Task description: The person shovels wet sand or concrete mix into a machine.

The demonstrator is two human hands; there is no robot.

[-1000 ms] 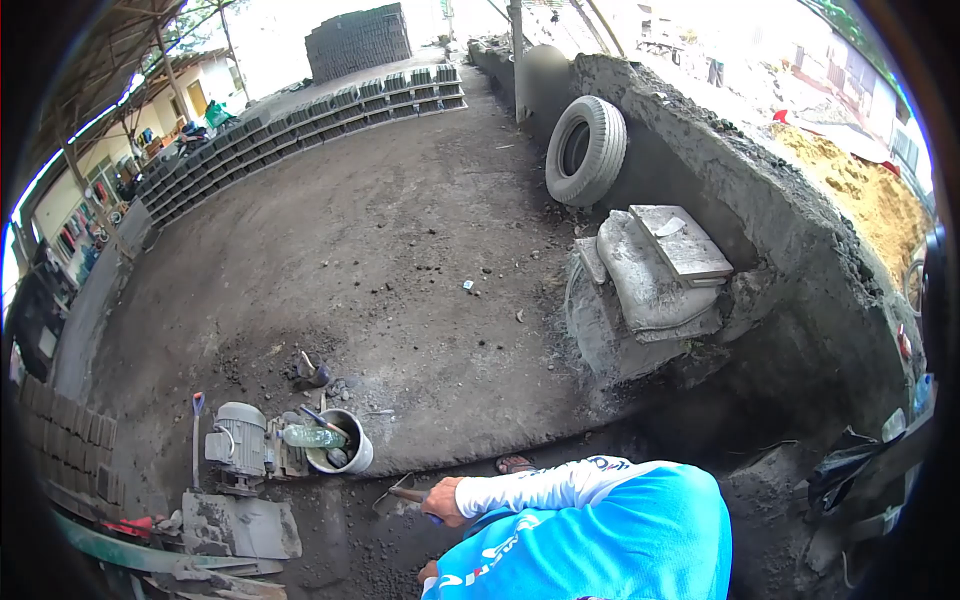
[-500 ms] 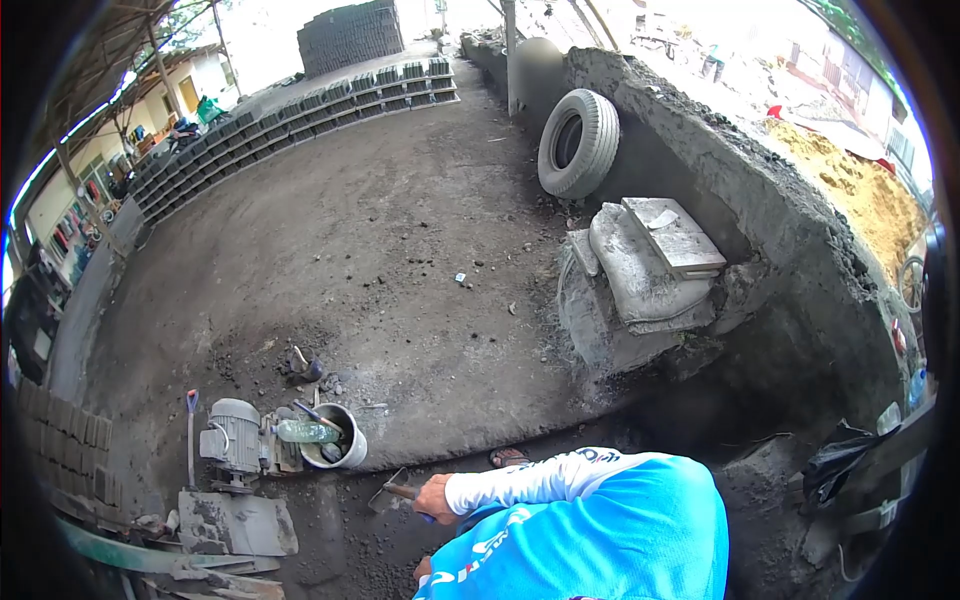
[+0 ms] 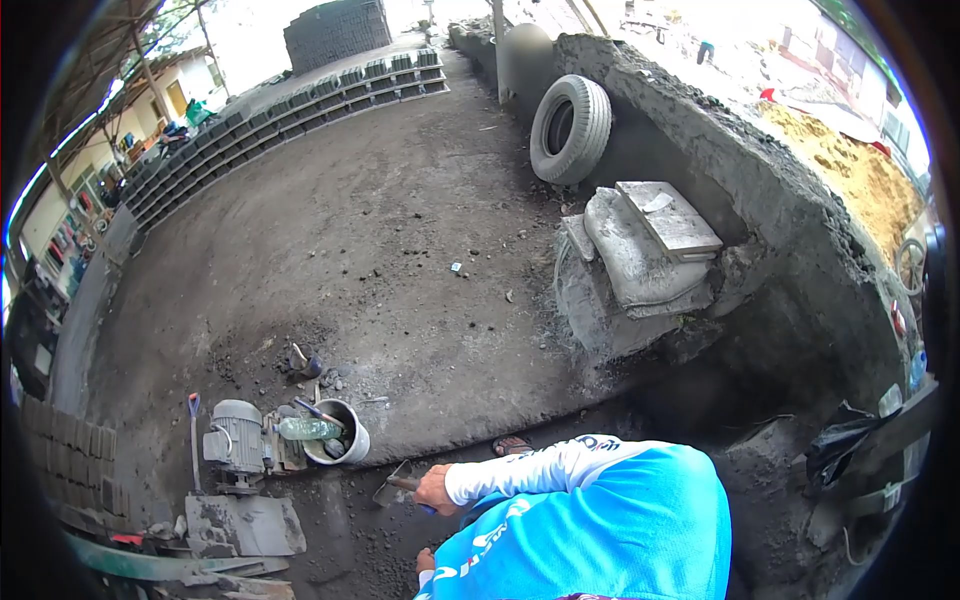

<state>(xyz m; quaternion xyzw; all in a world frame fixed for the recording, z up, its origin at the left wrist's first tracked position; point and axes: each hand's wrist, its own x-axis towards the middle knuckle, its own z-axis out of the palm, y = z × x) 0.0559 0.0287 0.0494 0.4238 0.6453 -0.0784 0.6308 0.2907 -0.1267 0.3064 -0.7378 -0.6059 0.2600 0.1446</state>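
Note:
My right hand (image 3: 434, 490) is closed around the handle of a trowel (image 3: 403, 482), held low over the dark, crumbly ground. Its thin grey blade points left, and a bit of blue shows at the handle's end. Below it, my left hand (image 3: 426, 561) is mostly covered by my blue shirt (image 3: 610, 530); how its fingers lie is hard to make out. Just beyond the trowel stands a whitish bucket (image 3: 357, 443) with a clear green bottle (image 3: 308, 429) leaning in its mouth. A sandalled foot (image 3: 512, 445) shows above my white sleeve.
Left of the bucket sits a grey electric motor (image 3: 237, 437) beside a shovel (image 3: 194, 440). A large tyre (image 3: 572, 130) leans on the rough wall (image 3: 740, 170), near a stacked slab and sack (image 3: 650, 245). Block rows (image 3: 290, 125) line the far side.
The view has shifted slightly, and more of the sandalled foot shows. My right hand still grips the trowel in nearly the same place. A red object now shows at the lower left.

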